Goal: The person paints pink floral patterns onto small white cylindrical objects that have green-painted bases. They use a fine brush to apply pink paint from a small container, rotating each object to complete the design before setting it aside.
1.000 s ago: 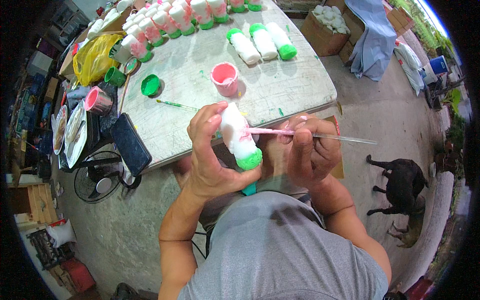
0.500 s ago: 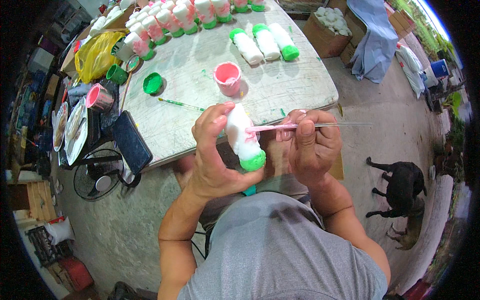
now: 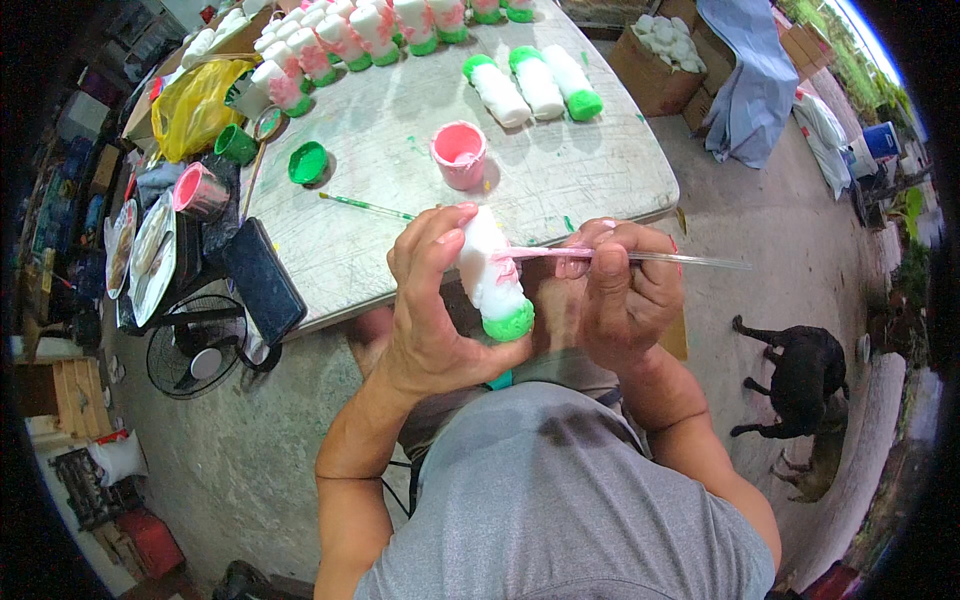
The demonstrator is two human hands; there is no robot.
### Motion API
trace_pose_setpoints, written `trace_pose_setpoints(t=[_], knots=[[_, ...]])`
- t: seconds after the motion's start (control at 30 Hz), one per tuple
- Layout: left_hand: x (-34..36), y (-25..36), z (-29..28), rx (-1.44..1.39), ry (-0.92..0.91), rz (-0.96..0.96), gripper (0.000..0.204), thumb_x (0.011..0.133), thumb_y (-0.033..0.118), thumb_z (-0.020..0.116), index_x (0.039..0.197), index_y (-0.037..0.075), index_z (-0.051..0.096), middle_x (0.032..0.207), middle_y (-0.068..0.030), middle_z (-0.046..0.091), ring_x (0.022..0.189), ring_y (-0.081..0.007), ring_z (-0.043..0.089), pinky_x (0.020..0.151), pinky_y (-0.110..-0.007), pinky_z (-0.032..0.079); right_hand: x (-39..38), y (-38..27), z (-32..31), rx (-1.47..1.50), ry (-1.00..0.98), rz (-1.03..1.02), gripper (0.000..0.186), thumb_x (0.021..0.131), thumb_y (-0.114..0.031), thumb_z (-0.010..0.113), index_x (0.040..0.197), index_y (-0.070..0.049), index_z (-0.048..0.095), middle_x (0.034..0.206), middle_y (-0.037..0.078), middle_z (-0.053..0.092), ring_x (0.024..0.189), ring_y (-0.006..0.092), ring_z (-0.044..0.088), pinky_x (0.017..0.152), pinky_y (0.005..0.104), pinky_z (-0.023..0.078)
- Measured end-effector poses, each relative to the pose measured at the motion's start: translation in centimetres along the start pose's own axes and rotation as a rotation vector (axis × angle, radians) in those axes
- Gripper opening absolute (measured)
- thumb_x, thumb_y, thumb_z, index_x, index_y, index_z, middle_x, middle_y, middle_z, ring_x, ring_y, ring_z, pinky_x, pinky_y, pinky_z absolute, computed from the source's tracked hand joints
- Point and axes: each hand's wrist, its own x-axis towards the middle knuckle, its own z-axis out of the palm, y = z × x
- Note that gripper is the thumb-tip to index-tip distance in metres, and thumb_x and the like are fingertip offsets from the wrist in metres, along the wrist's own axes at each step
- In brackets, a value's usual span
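Observation:
My left hand (image 3: 430,310) grips a white cylindrical piece (image 3: 485,260) with a green end and pink paint on its side, tilted with the green end toward me. My right hand (image 3: 625,290) holds a thin brush (image 3: 700,260) with a clear handle, its pink-coated tip touching the piece's painted side. Just beyond them on the scuffed white table (image 3: 360,270) stand a pink paint cup (image 3: 458,150), a shallow green paint lid (image 3: 307,163) and a second brush (image 3: 365,205) lying flat.
Several painted pieces (image 3: 370,30) line the table's back, with three more (image 3: 540,90) lying right of centre. A phone (image 3: 265,280), plates (image 3: 150,260) and yellow bag (image 3: 200,105) crowd the left; a fan (image 3: 195,355) stands below. A black dog (image 3: 800,380) and boxes (image 3: 655,80) are rightward.
The piece and my left hand have shifted slightly to the right. The brush has moved a little, its tip staying at the pink patch.

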Motion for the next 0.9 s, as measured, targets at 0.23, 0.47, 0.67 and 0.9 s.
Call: trace_pose_setpoints(t=[0.23,0.47,0.67,0.9], knots=[[-0.1,-0.1,0.1,-0.038,0.01,-0.014,0.118,0.057,0.007,0.089,0.155,0.012,0.024,0.146,-0.0237,0.045,0.136,-0.0379,0.048,0.114,-0.052,0.039,0.0,0.0,0.0,-0.025,-0.006,-0.016,0.014,0.107,-0.013,0.059,0.107,0.0,0.054,0.078,0.008,0.063,0.076,0.0178,0.062,0.074,0.0363,0.056],[0.0,0.0,0.2,-0.064,0.005,-0.036,0.117,0.056,0.007,0.088,0.155,0.01,0.024,0.146,-0.0236,0.045,0.137,-0.037,0.048,0.116,-0.05,0.038,0.2,0.6,-0.4,0.027,-0.062,-0.061,0.013,0.107,-0.013,0.058,0.108,-0.001,0.053,0.08,0.01,0.064,0.074,0.0169,0.062,0.072,0.0337,0.055],[-0.4,-0.1,0.1,-0.135,0.017,-0.085,0.118,0.055,0.01,0.088,0.154,0.009,0.025,0.146,-0.0233,0.044,0.138,-0.0365,0.047,0.117,-0.049,0.036,-1.0,-0.7,-1.6,-0.055,-0.026,-0.068,0.014,0.108,-0.012,0.054,0.112,0.0,0.049,0.086,0.012,0.063,0.073,0.0157,0.061,0.069,0.032,0.056],[-0.6,-0.2,0.4,-0.132,0.04,-0.096,0.118,0.054,0.012,0.088,0.154,0.007,0.026,0.146,-0.0237,0.045,0.139,-0.0363,0.046,0.117,-0.048,0.036,-2.2,-0.4,-1.5,-0.003,-0.11,-0.141,0.013,0.106,-0.009,0.055,0.114,-0.001,0.048,0.087,0.015,0.064,0.072,0.0196,0.064,0.066,0.034,0.057]])
